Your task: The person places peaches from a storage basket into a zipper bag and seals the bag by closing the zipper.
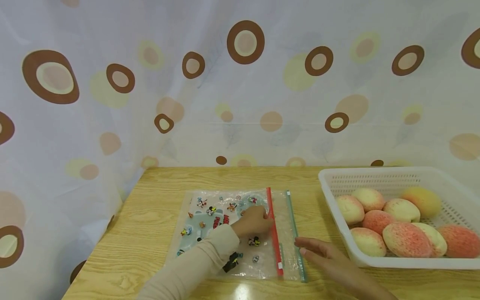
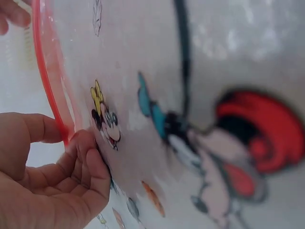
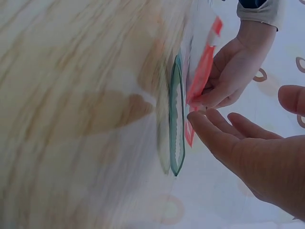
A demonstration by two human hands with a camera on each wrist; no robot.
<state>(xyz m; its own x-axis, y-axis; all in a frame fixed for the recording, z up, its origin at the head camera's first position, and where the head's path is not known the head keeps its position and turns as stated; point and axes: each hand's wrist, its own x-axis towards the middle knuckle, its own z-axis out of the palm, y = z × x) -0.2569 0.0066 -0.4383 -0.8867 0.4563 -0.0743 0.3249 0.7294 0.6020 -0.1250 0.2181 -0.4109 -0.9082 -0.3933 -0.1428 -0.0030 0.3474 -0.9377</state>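
Observation:
A clear zip bag printed with cartoon characters lies on the wooden table, with a red zip edge along its right side. A second zip edge, green, sticks out to the right from underneath. My left hand reaches over the printed bag; in the left wrist view its thumb and fingers pinch the plastic at the red zip edge. My right hand has extended fingers beside the green edge. In the right wrist view, the right fingertips are close to the red strip; contact cannot be told.
On the right of the table stands a white plastic basket holding several peaches and a yellow-orange fruit. Behind and to the left hangs a white curtain with brown rings and pale dots.

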